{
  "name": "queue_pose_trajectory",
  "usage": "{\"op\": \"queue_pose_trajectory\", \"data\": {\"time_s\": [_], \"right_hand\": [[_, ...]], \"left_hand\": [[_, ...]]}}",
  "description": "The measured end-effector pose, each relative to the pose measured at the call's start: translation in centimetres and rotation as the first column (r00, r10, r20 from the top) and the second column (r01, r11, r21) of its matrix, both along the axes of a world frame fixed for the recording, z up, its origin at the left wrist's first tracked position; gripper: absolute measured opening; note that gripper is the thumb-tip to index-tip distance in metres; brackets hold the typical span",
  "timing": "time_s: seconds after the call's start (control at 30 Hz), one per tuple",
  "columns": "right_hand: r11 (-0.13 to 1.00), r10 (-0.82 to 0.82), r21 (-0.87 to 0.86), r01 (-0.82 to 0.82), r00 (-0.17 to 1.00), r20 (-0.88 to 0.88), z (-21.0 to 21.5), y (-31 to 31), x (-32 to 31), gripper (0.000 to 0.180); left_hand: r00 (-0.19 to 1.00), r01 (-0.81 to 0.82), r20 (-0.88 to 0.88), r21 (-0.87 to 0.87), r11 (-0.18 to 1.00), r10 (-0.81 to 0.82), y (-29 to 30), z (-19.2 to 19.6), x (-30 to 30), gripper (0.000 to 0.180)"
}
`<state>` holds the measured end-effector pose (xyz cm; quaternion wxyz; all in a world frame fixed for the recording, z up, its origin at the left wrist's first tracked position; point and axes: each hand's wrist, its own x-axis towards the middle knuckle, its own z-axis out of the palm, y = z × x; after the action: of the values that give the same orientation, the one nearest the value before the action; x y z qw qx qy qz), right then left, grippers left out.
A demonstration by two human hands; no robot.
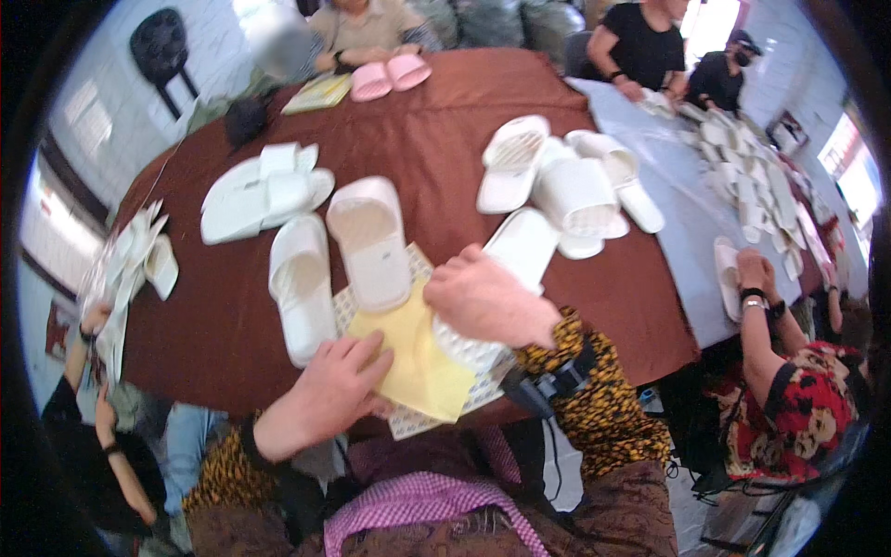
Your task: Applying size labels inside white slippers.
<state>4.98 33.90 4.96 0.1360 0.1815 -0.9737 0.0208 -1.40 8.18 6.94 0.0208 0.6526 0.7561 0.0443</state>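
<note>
While I lean over the brown-covered surface [436, 148], a loose heap of white pieces [130, 265] lies at its far left edge, and a stack of white slippers [264, 190] sits further in. My left hand [329, 390] rests flat on the near corner of a yellow cloth [418, 362], its grip spread with fingers extended, pinching nothing. Just beyond it stand two white slippers side by side [339, 260], soles down, touching a white perforated mat [408, 418] under the cloth. My right hand [487, 302] presses down on another white slipper [515, 255] lying across the cloth; whether that grip is curled round it I cannot tell. To the right is a pile of more white slippers [566, 181].
</note>
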Motion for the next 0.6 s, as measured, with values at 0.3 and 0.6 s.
{"op": "queue_pose_trajectory", "data": {"time_s": [0.3,0.6], "right_hand": [[0.989,-0.032,-0.14,0.042,0.997,0.072,0.1,-0.4,0.6,0.007],[0.919,-0.042,-0.391,0.044,0.999,0.015,0.5,0.0,0.1,0.007]], "left_hand": [[0.993,-0.006,-0.114,0.043,0.999,0.01,0.3,0.0,1.8,0.051],[0.951,0.105,-0.305,0.144,0.984,-0.057,1.1,0.6,3.5,0.05]]}}
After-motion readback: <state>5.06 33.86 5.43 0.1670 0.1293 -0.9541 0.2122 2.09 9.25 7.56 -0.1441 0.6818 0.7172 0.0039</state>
